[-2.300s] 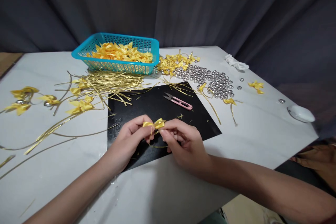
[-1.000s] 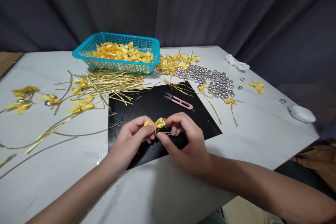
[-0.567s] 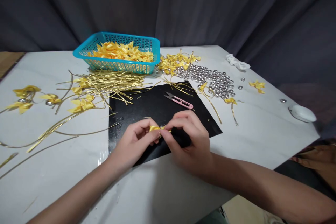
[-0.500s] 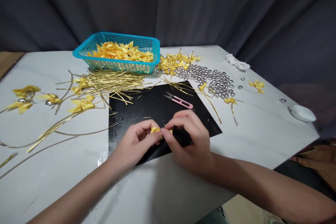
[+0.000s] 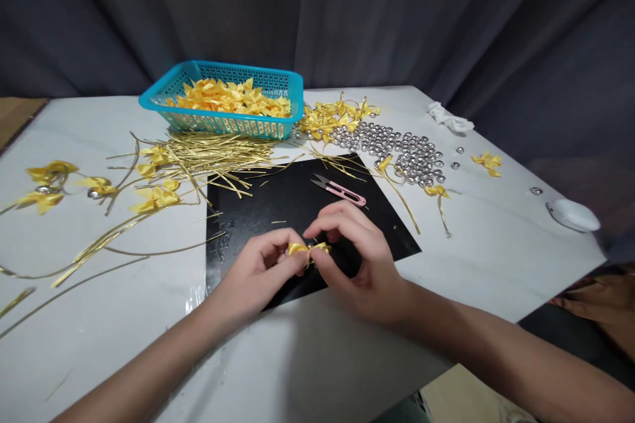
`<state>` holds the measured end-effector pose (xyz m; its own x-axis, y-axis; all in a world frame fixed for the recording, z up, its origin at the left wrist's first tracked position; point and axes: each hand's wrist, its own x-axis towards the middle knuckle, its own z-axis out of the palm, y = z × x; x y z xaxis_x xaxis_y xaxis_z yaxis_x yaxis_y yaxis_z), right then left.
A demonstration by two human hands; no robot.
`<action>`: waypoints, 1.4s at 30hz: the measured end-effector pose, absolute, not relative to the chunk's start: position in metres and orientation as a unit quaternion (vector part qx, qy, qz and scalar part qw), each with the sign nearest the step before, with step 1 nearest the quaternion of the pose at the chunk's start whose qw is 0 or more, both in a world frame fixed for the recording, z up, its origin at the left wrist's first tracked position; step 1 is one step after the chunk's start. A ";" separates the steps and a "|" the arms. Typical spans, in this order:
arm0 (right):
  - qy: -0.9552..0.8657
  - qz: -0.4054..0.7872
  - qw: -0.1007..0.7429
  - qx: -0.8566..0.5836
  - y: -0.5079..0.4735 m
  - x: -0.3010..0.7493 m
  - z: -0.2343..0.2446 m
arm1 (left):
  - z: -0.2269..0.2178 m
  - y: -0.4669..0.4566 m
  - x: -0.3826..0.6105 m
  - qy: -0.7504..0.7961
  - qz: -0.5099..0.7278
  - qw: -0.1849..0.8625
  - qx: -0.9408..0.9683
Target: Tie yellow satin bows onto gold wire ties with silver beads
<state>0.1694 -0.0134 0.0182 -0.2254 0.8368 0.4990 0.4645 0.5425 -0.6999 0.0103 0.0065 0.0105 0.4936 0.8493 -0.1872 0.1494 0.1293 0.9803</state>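
Note:
My left hand (image 5: pixel 270 263) is closed on a yellow ribbon bow (image 5: pixel 299 249), pinched between thumb and fingers above the black mat (image 5: pixel 268 205). A shiny silver bead (image 5: pixel 311 246) seems to sit at the bow's middle, with a thin gold wire end by it, partly hidden by my fingers. My right hand (image 5: pixel 360 254) is at the bow's right side. Its thumb tip touches the bow, while the index finger is raised apart from the thumb, with a gap between them. Just beyond my right hand lie pink thread snips (image 5: pixel 347 193), blades pointing left.
A blue basket (image 5: pixel 221 112) of yellow bows stands at the back. Gold wire strips (image 5: pixel 213 155) lie before it. Silver beads (image 5: pixel 411 155) are heaped to the right, near finished-looking bows (image 5: pixel 327 120). More wired bows (image 5: pixel 159 197) lie left. A white mouse-like object (image 5: pixel 574 214) is far right.
My right index finger has lifted away from the thumb, opening the pinch and showing more of the bow and its middle. My left hand keeps its hold.

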 end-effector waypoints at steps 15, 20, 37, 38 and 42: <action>-0.657 0.434 0.371 -0.492 -0.004 0.167 0.029 | 0.010 0.006 0.010 0.419 0.253 0.625 0.608; -0.645 0.439 0.366 -0.507 -0.001 0.172 0.028 | 0.011 0.006 0.010 0.429 0.258 0.622 0.602; -0.709 0.397 0.376 -0.445 -0.004 0.173 0.031 | 0.008 0.009 0.010 0.421 0.264 0.618 0.609; -0.689 0.423 0.372 -0.456 -0.004 0.172 0.032 | 0.008 0.009 0.010 0.423 0.261 0.615 0.612; -0.640 0.480 0.357 -0.482 -0.003 0.171 0.035 | 0.010 0.008 0.010 0.423 0.259 0.612 0.616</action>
<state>0.1707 -0.0028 0.0347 -0.2803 0.9599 -0.0059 0.2737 0.0741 -0.9589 0.0095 0.0083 0.0102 0.5075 0.8382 -0.1998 0.2043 0.1082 0.9729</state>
